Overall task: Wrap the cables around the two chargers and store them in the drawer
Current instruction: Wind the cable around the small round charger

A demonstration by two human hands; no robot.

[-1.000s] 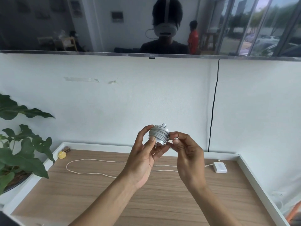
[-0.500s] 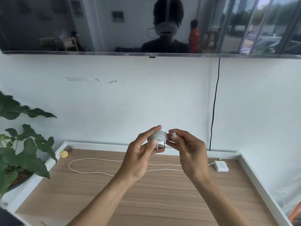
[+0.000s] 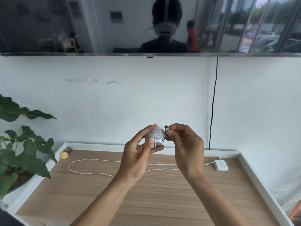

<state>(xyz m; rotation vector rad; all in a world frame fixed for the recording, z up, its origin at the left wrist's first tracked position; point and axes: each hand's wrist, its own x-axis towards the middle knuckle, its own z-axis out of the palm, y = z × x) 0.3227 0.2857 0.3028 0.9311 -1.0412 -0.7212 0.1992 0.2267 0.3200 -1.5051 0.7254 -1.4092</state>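
Note:
My left hand (image 3: 138, 158) holds a white charger (image 3: 155, 136) up above the wooden top, with its grey cable coiled tightly around the body. My right hand (image 3: 184, 144) pinches the cable's plug end (image 3: 166, 127) just right of the coil. A second white charger (image 3: 221, 165) lies flat at the back right of the wooden top (image 3: 146, 201). Its pale cable (image 3: 91, 172) runs left in a long loose loop behind my arms. No drawer is in view.
A leafy potted plant (image 3: 24, 154) stands at the left edge. A small yellow object (image 3: 64, 155) lies in the back left corner. A white raised rim (image 3: 263, 185) borders the top. A black cord (image 3: 213, 103) hangs down the wall under a dark screen (image 3: 97, 25).
The wrapped charger has turned in my left hand, prongs no longer pointing up. My right hand now shows the plug end beside the coil. Both hands stay at about the same height.

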